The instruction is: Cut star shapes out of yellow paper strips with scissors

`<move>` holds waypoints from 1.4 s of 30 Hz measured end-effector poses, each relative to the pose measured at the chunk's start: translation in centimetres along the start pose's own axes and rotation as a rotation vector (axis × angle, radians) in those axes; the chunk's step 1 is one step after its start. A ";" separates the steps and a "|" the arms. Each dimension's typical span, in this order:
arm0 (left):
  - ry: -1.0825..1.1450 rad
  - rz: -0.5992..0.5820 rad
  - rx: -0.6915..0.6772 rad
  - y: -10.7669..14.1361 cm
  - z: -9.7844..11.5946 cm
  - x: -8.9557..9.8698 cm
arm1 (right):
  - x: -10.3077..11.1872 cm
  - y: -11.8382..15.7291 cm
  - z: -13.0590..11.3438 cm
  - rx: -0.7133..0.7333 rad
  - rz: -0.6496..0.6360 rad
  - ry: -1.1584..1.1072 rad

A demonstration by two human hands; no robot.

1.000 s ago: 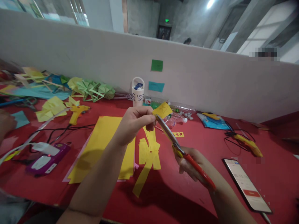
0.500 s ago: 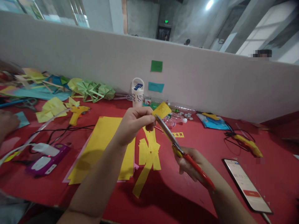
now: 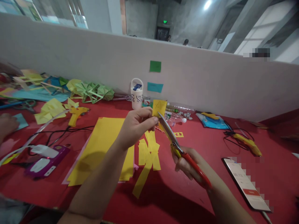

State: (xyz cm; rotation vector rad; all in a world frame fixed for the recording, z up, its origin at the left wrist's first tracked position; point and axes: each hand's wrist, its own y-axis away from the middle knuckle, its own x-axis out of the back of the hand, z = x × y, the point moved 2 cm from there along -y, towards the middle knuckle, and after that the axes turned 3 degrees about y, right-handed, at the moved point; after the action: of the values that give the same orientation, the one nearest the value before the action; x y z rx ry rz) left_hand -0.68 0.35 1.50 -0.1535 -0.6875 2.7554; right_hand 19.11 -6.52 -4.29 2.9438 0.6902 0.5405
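Pinched between the thumb and fingers of my left hand (image 3: 140, 126) is a small yellow piece of paper (image 3: 159, 107) with a star drawn on it. My right hand (image 3: 187, 161) grips a pair of red-handled scissors (image 3: 195, 168). The blade tips meet the lower right edge of the paper, close to my left thumb. Below my hands lie several cut yellow paper strips (image 3: 142, 177). Left of them is a stack of yellow paper sheets (image 3: 100, 149), partly covered by my left forearm.
A white cup (image 3: 136, 98) and plastic bottles (image 3: 179, 109) stand or lie by the partition. At left are a yellow glue gun (image 3: 76, 115), a purple power strip (image 3: 48, 161) and another person's hand (image 3: 8, 124). A phone (image 3: 245, 183) and a second glue gun (image 3: 247, 144) lie right.
The yellow paper has been turned in my left hand, from tilted to nearly upright. The scissors have shifted slightly and still touch its edge.
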 end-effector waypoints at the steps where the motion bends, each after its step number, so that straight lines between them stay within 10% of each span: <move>1: -0.012 0.006 -0.015 0.0 0.1 -0.1 | -0.1 0.0 0.0 -0.003 -0.005 -0.006; 42: 0.089 0.002 0.055 0.0 0.1 0.0 | -0.7 -0.3 1.2 -0.027 0.022 -0.104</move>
State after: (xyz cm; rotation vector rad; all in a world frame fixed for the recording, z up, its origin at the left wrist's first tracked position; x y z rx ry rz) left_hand -0.69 0.29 1.54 -0.2629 -0.5882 2.7469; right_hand 18.81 -6.57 -5.70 2.9327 0.6343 0.3918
